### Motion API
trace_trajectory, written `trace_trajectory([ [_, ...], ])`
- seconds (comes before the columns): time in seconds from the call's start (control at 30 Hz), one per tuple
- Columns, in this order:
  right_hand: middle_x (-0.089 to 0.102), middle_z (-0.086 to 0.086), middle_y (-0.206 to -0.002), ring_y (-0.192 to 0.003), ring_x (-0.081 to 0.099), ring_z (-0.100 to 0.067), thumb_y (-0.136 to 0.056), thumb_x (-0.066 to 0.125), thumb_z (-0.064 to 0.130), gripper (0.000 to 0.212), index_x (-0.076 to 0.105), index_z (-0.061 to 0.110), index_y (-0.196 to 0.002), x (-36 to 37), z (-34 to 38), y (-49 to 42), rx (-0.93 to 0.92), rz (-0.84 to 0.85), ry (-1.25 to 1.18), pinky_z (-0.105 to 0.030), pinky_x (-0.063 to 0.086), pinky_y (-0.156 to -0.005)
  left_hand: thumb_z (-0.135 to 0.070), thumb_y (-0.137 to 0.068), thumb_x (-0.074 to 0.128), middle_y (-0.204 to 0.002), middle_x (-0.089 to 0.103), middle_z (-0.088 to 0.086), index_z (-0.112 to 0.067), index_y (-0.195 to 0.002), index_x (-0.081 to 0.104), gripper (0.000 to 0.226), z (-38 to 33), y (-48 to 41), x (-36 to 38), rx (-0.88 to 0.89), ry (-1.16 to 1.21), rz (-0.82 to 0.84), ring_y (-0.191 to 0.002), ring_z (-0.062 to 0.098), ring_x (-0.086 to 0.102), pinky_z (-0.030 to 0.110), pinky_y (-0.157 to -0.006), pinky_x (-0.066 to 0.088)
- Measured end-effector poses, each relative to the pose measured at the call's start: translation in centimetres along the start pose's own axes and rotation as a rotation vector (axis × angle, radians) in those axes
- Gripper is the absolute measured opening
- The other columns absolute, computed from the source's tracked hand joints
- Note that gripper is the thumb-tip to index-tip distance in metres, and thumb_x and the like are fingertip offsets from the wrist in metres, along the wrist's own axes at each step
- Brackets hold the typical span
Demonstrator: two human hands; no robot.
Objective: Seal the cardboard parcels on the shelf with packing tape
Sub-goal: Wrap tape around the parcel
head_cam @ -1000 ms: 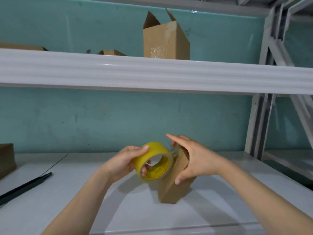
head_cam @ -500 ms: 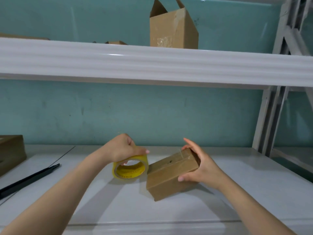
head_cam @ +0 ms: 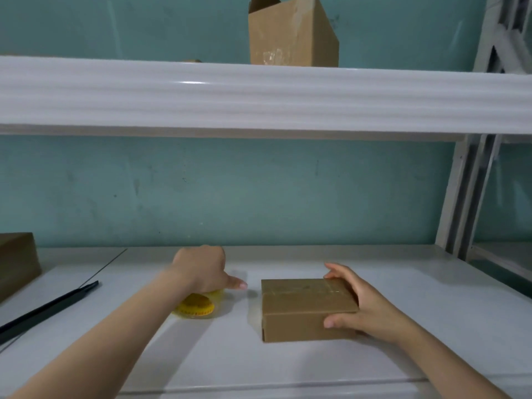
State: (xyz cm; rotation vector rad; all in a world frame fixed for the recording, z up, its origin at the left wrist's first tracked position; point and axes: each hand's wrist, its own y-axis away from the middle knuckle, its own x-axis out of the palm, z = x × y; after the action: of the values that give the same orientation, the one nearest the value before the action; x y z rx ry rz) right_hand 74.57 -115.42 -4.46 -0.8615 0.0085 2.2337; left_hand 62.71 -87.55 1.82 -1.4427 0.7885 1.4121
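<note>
Cardboard, a closed brown box [head_cam: 15, 263], stood at the far left of the lower shelf [head_cam: 288, 367], with a thin black strip [head_cam: 49, 309] lying just beside it. Next came your left hand [head_cam: 201, 269], laid over the yellow tape roll [head_cam: 198, 306], which lay flat on the shelf. Blur and the back of the hand hid your fingers, so I could not tell whether you gripped the roll or only rested on it.

Near the roll but apart from it sat the small parcel [head_cam: 302, 309], flat, flaps closed, with what looked like clear tape across its top. High above it an open box [head_cam: 290, 33] stood on the upper shelf [head_cam: 259, 93]. Your right hand [head_cam: 362, 309] clasped the parcel's right end, thumb on the near face and fingers curled over the far top edge.

The parcel looked light and stiff, though its walls would probably dent under a hard squeeze. Holding opposite faces near the edges seemed safest.
</note>
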Motion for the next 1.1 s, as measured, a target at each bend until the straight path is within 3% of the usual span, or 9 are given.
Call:
trace_trajectory([
  [0.13,0.042,0.015,-0.129,-0.112,0.047,0.01,-0.052,0.084,0.049,0.093,0.034,0.045,-0.13,-0.6,0.4,-0.1,0.035,0.066,0.065,-0.011,0.042,-0.089,-0.076,-0.067,0.057,-0.069,0.053,-0.001,-0.016,-0.059,0.042,0.063,-2.0,-0.1,-0.3,0.038,-0.115,0.02,-0.078,0.025,0.057,0.028,-0.065,0.039],
  [0.23,0.037,0.02,-0.131,-0.126,0.037,0.0,-0.055,0.081,0.054,0.096,0.029,0.046,-0.135,-1.6,1.4,-0.9,0.048,0.181,0.335,-0.018,0.035,-0.103,-0.071,-0.074,0.053,-0.082,0.057,-0.002,-0.018,-0.079,0.052,0.053,-3.5,0.0,0.2,0.086,-0.229,-0.004,-0.081,0.023,0.057,0.028,-0.066,0.037],
  [0.4,0.008,-0.008,-0.156,-0.145,0.01,-0.026,-0.055,0.075,0.062,0.131,-0.009,0.027,-0.149,-0.4,5.4,-3.1,0.172,0.433,0.989,-0.041,0.007,-0.119,-0.055,-0.084,0.05,-0.097,0.061,0.002,-0.019,-0.085,0.048,0.036,-4.9,0.0,0.6,0.12,-0.308,-0.026,-0.093,0.024,0.061,0.028,-0.066,0.036],
  [0.5,-0.024,-0.006,-0.155,-0.145,-0.014,-0.019,-0.061,0.055,0.081,0.127,-0.013,0.02,-0.148,2.3,8.1,-4.5,-0.01,0.328,0.954,-0.045,-0.007,-0.118,-0.057,-0.084,0.049,-0.104,0.062,0.003,-0.019,-0.096,0.057,0.041,-4.8,0.0,0.5,0.108,-0.294,-0.032,-0.1,0.024,0.061,0.027,-0.069,0.036],
  [0.67,-0.003,-0.004,-0.16,-0.147,-0.002,-0.012,-0.07,0.047,0.079,0.114,-0.002,0.014,-0.15,6.5,6.9,-5.1,-0.104,0.372,0.889,-0.036,0.003,-0.12,-0.059,-0.082,0.05,-0.109,0.064,0.003,-0.018,-0.103,0.059,0.047,-3.9,0.1,0.8,0.072,-0.239,-0.057,-0.105,0.024,0.061,0.028,-0.072,0.035],
  [0.8,-0.01,0.0,-0.159,-0.146,-0.006,-0.01,-0.072,0.047,0.077,0.113,-0.008,0.015,-0.15,5.6,6.5,-5.2,-0.158,0.416,0.896,-0.033,0.005,-0.12,-0.075,-0.07,0.052,-0.089,0.067,0.004,-0.015,-0.068,0.051,0.06,-1.8,0.1,0.3,0.041,-0.066,-0.041,-0.09,0.026,0.063,0.028,-0.069,0.038],
  [0.9,-0.011,0.001,-0.159,-0.145,-0.007,-0.008,-0.072,0.047,0.077,0.113,-0.009,0.016,-0.15,5.8,6.7,-5.1,-0.18,0.434,0.894,-0.027,0.003,-0.118,-0.079,-0.065,0.054,-0.061,0.052,0.002,-0.011,-0.052,0.043,0.071,0.2,0.3,0.2,-0.025,0.13,-0.03,-0.069,0.026,0.053,0.028,-0.061,0.036],
  [1.03,-0.006,0.004,-0.159,-0.145,0.0,-0.006,-0.07,0.047,0.078,0.113,-0.003,0.017,-0.15,5.7,7.5,-5.2,-0.154,0.436,0.82,-0.021,0.005,-0.116,-0.063,-0.065,0.067,-0.051,0.036,0.003,-0.013,-0.048,0.042,0.059,2.4,-0.2,0.7,-0.052,0.551,-0.072,-0.053,0.02,0.035,0.031,-0.054,0.033],
  [1.1,0.003,0.004,-0.16,-0.145,0.008,-0.006,-0.057,0.042,0.088,0.124,0.004,0.017,-0.151,5.3,8.2,-5.3,-0.096,0.449,0.727,-0.017,0.008,-0.114,-0.055,-0.066,0.067,-0.054,0.043,0.002,-0.013,-0.054,0.053,0.046,3.2,-0.1,0.9,-0.05,0.608,-0.133,-0.057,0.02,0.041,0.034,-0.059,0.041],
])
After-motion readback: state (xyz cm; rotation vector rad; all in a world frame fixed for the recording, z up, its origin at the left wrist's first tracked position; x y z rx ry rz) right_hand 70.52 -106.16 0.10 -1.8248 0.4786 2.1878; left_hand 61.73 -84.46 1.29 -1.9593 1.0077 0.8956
